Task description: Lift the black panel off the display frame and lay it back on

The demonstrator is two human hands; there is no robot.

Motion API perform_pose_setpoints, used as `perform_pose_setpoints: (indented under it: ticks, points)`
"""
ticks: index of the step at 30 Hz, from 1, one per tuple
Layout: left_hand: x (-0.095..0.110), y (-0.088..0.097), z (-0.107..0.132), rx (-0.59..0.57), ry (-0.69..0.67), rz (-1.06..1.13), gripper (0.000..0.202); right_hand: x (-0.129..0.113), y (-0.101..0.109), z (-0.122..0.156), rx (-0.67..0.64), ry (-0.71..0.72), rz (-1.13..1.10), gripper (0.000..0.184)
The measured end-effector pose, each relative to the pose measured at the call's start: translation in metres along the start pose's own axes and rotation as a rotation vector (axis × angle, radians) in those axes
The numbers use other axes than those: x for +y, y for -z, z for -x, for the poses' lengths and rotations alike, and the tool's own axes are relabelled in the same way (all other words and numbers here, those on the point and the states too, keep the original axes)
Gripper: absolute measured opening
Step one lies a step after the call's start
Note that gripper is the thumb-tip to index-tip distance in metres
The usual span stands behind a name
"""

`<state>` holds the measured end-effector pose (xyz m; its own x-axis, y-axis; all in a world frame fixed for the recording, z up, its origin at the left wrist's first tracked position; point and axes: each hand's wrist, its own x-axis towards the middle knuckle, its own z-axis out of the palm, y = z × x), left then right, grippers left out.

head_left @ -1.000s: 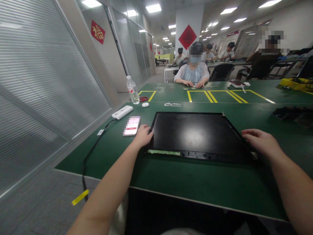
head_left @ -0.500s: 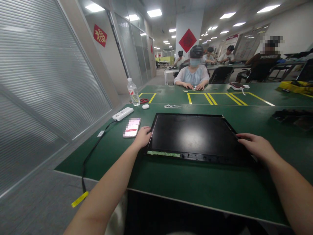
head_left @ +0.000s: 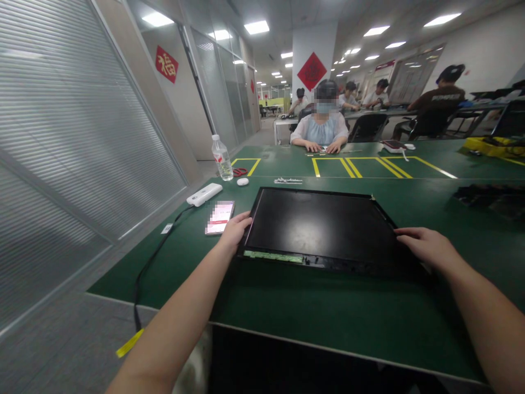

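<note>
A flat black display panel (head_left: 320,219) with a thin dark frame lies in front of me, over the green table. Along its near edge runs a green circuit strip (head_left: 273,256) on the left half. My left hand (head_left: 235,230) is closed on the panel's left edge, thumb on top and the other fingers hidden beneath. At the opposite edge, my right hand (head_left: 429,246) grips the frame, its fingertips partly out of sight. The panel's left side looks slightly raised from the table.
Left of the panel are a phone (head_left: 220,218), a white power bank-like device (head_left: 204,195) with a black strap, a water bottle (head_left: 222,158), red scissors (head_left: 239,172) and a small white case (head_left: 243,181). Small pale strips (head_left: 287,180) lie behind it. A person (head_left: 322,128) sits opposite.
The panel has shifted slightly up and left, its left side rising a little, with both my hands still on its edges. The camera view has moved slightly.
</note>
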<state>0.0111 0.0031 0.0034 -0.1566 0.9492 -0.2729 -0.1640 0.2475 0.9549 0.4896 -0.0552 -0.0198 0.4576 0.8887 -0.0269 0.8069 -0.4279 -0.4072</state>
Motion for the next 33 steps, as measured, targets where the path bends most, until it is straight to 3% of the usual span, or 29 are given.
perform_pose_setpoints:
  ticks: [7,12,14,16,22,33]
  points:
    - [-0.0036,0.0021,-0.0076,-0.024,0.090,0.119,0.058,-0.0002,0.0009,0.0004,-0.039,-0.002,0.001,0.041]
    - [-0.0079,0.0063,-0.0095,-0.092,0.062,0.068,0.099,0.0001,0.0008,-0.0002,-0.004,0.036,0.026,0.041]
    - [-0.0079,0.0062,-0.0077,-0.092,0.036,0.030,0.105,0.0003,0.0008,-0.0004,-0.012,0.036,0.037,0.041]
    - [-0.0075,0.0052,-0.0054,-0.100,0.024,0.014,0.102,0.0009,0.0002,-0.0007,-0.010,0.043,0.041,0.041]
    - [-0.0079,0.0021,-0.0019,-0.110,0.019,0.018,0.066,0.0042,-0.0031,-0.0030,0.017,0.075,0.045,0.043]
    - [-0.0090,0.0042,-0.0027,-0.195,-0.132,0.042,0.047,0.0060,-0.0032,-0.0041,-0.002,0.067,0.026,0.042]
